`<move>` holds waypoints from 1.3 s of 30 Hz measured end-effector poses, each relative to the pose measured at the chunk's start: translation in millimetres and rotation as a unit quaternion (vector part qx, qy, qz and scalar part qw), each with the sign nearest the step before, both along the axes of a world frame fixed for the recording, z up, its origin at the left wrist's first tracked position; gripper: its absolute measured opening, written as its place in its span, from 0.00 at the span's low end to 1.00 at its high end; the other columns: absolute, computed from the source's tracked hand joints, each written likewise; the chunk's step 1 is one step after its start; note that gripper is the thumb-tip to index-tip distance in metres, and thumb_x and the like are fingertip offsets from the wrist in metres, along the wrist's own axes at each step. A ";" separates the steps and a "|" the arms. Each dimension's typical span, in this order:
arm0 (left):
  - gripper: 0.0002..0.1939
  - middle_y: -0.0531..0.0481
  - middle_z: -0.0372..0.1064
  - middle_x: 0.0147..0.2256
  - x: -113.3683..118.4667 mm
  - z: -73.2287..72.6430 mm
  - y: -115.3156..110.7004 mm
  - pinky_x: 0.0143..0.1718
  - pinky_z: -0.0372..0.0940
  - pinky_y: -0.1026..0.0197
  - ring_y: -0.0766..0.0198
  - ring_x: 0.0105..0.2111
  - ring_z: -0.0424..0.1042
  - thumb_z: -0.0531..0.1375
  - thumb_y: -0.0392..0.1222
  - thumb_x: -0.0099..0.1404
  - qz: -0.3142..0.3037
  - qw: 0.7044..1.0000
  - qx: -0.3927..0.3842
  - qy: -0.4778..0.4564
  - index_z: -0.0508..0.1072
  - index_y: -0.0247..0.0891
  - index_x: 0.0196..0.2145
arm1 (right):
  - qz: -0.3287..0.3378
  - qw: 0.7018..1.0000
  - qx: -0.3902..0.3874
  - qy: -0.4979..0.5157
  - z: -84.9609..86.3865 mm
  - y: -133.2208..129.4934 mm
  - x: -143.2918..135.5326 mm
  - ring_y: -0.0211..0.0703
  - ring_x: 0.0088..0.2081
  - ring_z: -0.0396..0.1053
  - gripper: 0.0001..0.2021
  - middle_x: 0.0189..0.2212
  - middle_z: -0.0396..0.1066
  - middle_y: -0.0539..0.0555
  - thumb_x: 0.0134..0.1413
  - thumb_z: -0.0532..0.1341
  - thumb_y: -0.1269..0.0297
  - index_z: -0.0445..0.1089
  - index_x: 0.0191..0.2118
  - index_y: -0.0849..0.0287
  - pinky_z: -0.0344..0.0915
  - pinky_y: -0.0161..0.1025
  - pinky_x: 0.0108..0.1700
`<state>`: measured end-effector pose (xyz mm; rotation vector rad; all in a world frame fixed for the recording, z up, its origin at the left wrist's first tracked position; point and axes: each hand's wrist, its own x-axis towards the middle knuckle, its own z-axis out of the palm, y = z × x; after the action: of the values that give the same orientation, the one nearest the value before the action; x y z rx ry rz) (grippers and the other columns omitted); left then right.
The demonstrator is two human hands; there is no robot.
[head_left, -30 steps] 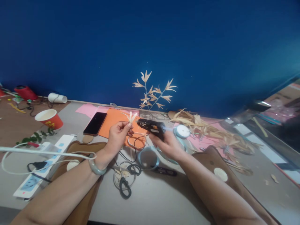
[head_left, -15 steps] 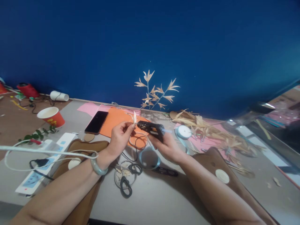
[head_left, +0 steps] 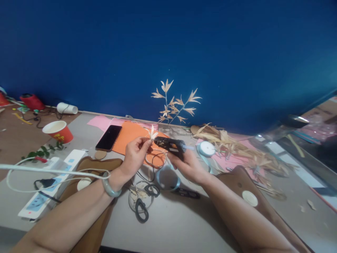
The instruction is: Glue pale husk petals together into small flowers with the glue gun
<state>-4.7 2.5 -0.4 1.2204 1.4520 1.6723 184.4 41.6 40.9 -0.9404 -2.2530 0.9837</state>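
Between the thumb and fingers of my left hand [head_left: 135, 153] is pinched a small pale flower of dried husk petals [head_left: 153, 133], petals upward. My right hand [head_left: 188, 163] is wrapped round a black hot glue gun [head_left: 171, 144] with a translucent glue stick at its rear. Its nozzle points left and sits at the base of the flower; whether it touches I cannot tell. Beneath the hands lie an orange sheet [head_left: 126, 135], a looped black cord and light-blue ribbon [head_left: 168, 179]. Behind stands a branch of similar husk flowers [head_left: 173, 105] against the blue wall.
Black-handled scissors [head_left: 142, 209] and thread snips [head_left: 186, 193] lie nearer me. On the left are a phone [head_left: 108, 137], a red paper cup [head_left: 59, 131] and a power strip [head_left: 52, 186] with white cables. Dried husks [head_left: 231, 146] and a ribbon spool [head_left: 207, 149] lie right.
The flower in my left hand has turned slightly, so its petals show more spread. Both hands and the glue gun stay almost in place.
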 end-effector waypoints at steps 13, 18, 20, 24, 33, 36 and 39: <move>0.13 0.50 0.72 0.22 0.7 -0.8 0.3 0.28 0.67 0.65 0.65 0.23 0.73 0.61 0.49 0.60 0.007 1.000 0.005 0.001 0.75 0.34 0.32 | 0.000 1.000 -0.003 0.013 -1.0 1.8 0.6 0.36 0.22 0.57 0.16 0.18 0.59 0.48 0.61 0.53 0.55 0.63 0.27 0.60 0.53 0.34 0.25; 0.13 0.50 0.72 0.22 1.7 -1.6 0.7 0.29 0.68 0.64 0.65 0.23 0.73 0.61 0.48 0.60 0.006 1.000 0.003 -0.014 0.74 0.33 0.31 | -0.032 0.998 -0.005 0.053 -6.4 2.2 -0.7 0.35 0.20 0.56 0.17 0.17 0.58 0.48 0.60 0.53 0.53 0.63 0.27 0.59 0.52 0.34 0.24; 0.14 0.49 0.72 0.22 2.0 -0.8 1.3 0.29 0.69 0.64 0.65 0.24 0.73 0.61 0.49 0.60 0.001 1.000 0.001 -0.031 0.74 0.33 0.31 | -0.060 0.995 -0.011 0.083 -10.8 4.7 -1.9 0.36 0.20 0.56 0.16 0.17 0.59 0.47 0.60 0.53 0.51 0.66 0.32 0.60 0.54 0.34 0.24; 0.14 0.50 0.72 0.22 1.2 2.4 3.6 0.28 0.70 0.63 0.65 0.23 0.73 0.63 0.49 0.58 0.006 0.997 -0.009 -0.077 0.73 0.33 0.29 | -0.105 0.990 0.077 0.053 -22.2 19.2 -2.6 0.40 0.27 0.63 0.13 0.27 0.68 0.52 0.56 0.56 0.57 0.67 0.40 0.61 0.57 0.36 0.30; 0.15 0.49 0.73 0.24 2.9 9.4 -0.8 0.30 0.71 0.63 0.66 0.24 0.73 0.62 0.49 0.58 0.004 0.997 -0.014 -0.079 0.73 0.31 0.30 | 0.030 0.952 0.180 -0.245 -46.7 41.3 -1.6 0.44 0.34 0.67 0.10 0.33 0.73 0.57 0.50 0.60 0.64 0.71 0.38 0.62 0.53 0.39 0.39; 0.14 0.50 0.72 0.23 9.3 10.3 -5.7 0.30 0.71 0.63 0.67 0.24 0.73 0.62 0.49 0.58 -0.016 0.997 -0.025 -0.072 0.73 0.31 0.30 | 0.032 0.963 0.191 -0.189 -40.1 34.8 -2.2 0.51 0.43 0.67 0.15 0.39 0.73 0.60 0.47 0.65 0.58 0.73 0.41 0.60 0.54 0.44 0.47; 0.15 0.50 0.72 0.23 16.5 8.0 -10.1 0.26 0.70 0.64 0.66 0.23 0.73 0.63 0.50 0.58 -0.052 0.993 -0.059 -0.088 0.73 0.32 0.31 | 0.007 0.993 0.109 -0.037 -28.2 24.2 -4.1 0.48 0.40 0.69 0.13 0.36 0.74 0.57 0.50 0.64 0.58 0.74 0.40 0.59 0.59 0.45 0.48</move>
<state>11.8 -7.7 7.6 1.0396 1.3374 1.5592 180.4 65.9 12.7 -0.8791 -2.3729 0.7011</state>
